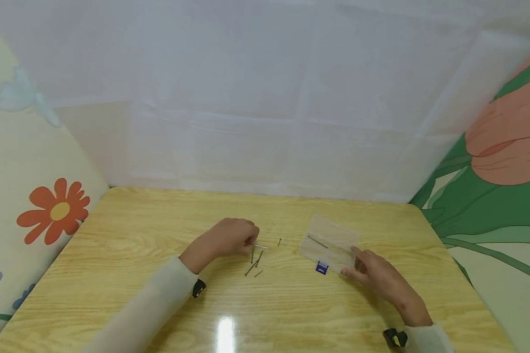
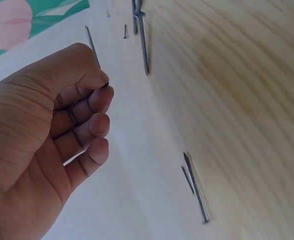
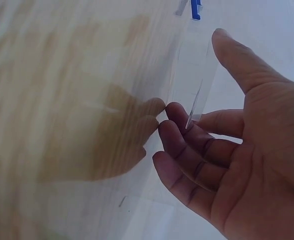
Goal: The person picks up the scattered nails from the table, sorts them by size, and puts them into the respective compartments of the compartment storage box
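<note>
Screened work nook; building type unclear.
Table [image 1: 159, 220] beneath left hand [image 1: 229, 238] and right hand [image 1: 382, 278]; white sheet [image 1: 269, 108] beyond; flowered panels [image 1: 39, 152] outward of each.

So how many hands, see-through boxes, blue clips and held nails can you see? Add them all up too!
Hands: 2, the left hand and the right hand
See-through box: 1
Blue clip: 1
Held nail: 1
Total: 5

soft, fairly even light, one hot spot
white glare [image 1: 225, 336] on near tabletop [image 1: 291, 314]; right wrist view hazy, grain blurred
</note>
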The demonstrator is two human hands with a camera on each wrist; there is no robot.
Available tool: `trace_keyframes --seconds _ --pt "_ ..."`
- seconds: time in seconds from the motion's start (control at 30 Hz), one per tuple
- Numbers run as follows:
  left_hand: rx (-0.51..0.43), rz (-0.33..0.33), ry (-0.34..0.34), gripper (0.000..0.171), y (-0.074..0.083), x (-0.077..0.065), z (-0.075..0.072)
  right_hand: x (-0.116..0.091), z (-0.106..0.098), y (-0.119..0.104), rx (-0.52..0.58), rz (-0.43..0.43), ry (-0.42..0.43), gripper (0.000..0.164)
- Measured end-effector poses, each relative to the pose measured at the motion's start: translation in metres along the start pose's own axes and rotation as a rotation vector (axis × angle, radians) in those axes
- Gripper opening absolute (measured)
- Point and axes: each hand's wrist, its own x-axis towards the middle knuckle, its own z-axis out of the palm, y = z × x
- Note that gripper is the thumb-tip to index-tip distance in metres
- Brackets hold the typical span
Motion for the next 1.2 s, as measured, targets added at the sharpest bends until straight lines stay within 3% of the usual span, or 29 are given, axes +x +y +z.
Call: trace_keyframes --seconds 0.8,1.2 --pt "0.038 0.044 -0.054 0.032 0.029 0.069 0.010 0.001 0.002 0.001 -0.018 -0.008 0.023 0.083" --pt "-0.028 0.070 -0.053 0.031 0.042 0.099 0.020 0.001 0.002 0.002 -0.001 -0.018 0.025 0.082"
